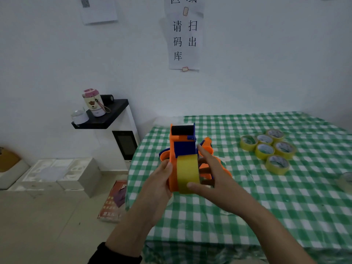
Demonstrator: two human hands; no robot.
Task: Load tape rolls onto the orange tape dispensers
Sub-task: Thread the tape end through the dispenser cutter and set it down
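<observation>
I hold an orange and blue tape dispenser (181, 143) up over the table's left corner, its black roller on top. A yellow tape roll (187, 173) sits on its hub. My left hand (160, 180) grips the dispenser's orange side from the left. My right hand (209, 174) holds the roll, thumb on its near face and fingers spread across its right side. More orange dispensers (208, 143) lie on the cloth behind. Several yellow tape rolls (268, 149) lie flat in a cluster at the right.
The table wears a green and white checked cloth (266, 206). At its right edge lies a pale clear roll (347, 180). Left of the table stands a white appliance with a black shelf (106, 117) bearing a cup. White foam boxes (57, 174) and a red packet (114, 201) lie on the floor.
</observation>
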